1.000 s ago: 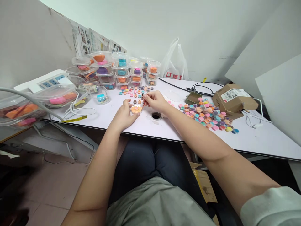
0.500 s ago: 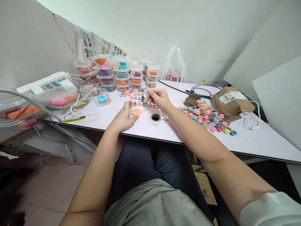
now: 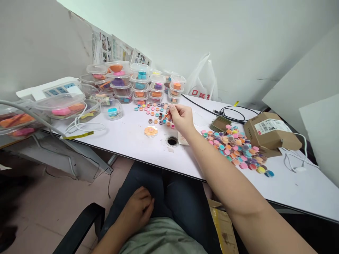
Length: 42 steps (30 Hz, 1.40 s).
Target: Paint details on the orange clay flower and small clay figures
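My right hand [image 3: 181,118] is closed in a pinch on a thin orange-red stick [image 3: 166,115], whose tip is over the small colored pots [image 3: 156,110] laid out in rows on the white table [image 3: 127,137]. A flower-shaped orange piece [image 3: 150,131] lies flat on the table, left of the round hole [image 3: 172,141], with no hand on it. Low in the view, my left hand [image 3: 140,208] rests on my lap with its fingers curled together; whether anything is inside them is hidden.
Stacked clear tubs of colored clay [image 3: 122,83] stand at the back left, near a power strip [image 3: 55,90]. On the right are a heap of little pots [image 3: 233,146], a green box [image 3: 220,123], a cardboard box [image 3: 270,132] and black cable [image 3: 233,113]. A plastic bag [image 3: 202,83] stands behind.
My left hand has left the table beside the flower piece and come down to my lap, its fingers now curled. My right hand stays over the pots. The view has shifted slightly.
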### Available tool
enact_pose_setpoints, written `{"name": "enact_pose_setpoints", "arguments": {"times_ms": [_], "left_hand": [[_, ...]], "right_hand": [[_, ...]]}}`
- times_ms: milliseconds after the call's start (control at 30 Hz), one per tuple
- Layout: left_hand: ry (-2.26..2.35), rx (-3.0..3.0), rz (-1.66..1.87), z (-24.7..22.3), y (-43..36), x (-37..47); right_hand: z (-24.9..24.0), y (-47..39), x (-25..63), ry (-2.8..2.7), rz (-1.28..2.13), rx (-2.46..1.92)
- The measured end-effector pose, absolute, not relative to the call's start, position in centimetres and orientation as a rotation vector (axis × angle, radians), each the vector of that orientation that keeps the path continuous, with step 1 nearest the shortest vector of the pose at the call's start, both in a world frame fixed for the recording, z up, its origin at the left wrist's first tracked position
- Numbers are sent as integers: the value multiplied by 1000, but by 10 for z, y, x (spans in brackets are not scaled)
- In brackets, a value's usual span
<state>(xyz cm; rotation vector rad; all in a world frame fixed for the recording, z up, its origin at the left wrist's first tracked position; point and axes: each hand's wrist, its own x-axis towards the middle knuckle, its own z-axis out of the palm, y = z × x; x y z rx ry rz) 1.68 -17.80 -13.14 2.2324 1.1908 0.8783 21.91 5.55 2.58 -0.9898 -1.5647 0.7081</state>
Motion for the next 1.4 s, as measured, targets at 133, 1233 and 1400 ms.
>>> {"name": "enact_pose_setpoints", "arguments": {"times_ms": [133,1233,1400], "left_hand": [[1587,2143,706,-160,-171,-8],[1800,2190,813,-16,-11,11],[1803,2213,852,-17,-11,11]], "right_hand": [[17,58,222,-1610,685,-1014],[-3,45,192,-1393,1135,-1398],[-3,46,192,-1395,1059,-1471]]}}
